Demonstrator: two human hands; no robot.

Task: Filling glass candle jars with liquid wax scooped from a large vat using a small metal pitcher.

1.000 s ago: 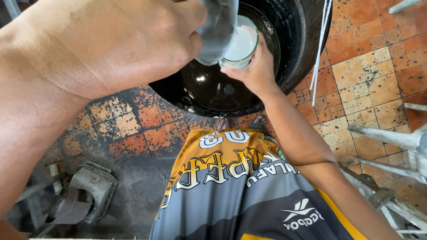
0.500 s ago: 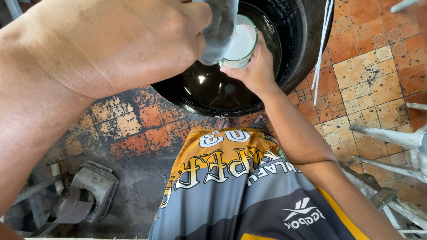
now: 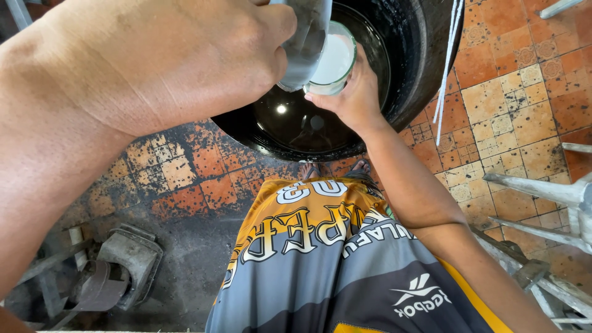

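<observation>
- Glass (image 3: 333, 60): I see it at the far middle of the scene, held over the black basin (image 3: 425, 68), and it holds a white liquid up near its rim.
- My right hand (image 3: 353, 92) cups the glass from below, fingers curled around its base and clamped on it.
- My left hand (image 3: 185, 61) fills the near left of the view, fingers closed tight round a grey container (image 3: 306, 43) tipped with its mouth against the glass rim.
- That left hand and forearm block much of what lies to the left; I cannot tell the container's full shape.
- The basin is round and dark, with dark liquid (image 3: 290, 120) in it that reflects a spot of light.
- Thin white strands (image 3: 447, 61) hang down across the basin's right edge.
- The floor (image 3: 512, 111) is worn orange tile, stained dark toward the left.
- Nearer, my yellow and grey printed shirt (image 3: 320, 259) covers the lower middle.
- Grey metal parts (image 3: 117, 265) lie at the near left; pale metal bars (image 3: 542, 191) cross at the right.
</observation>
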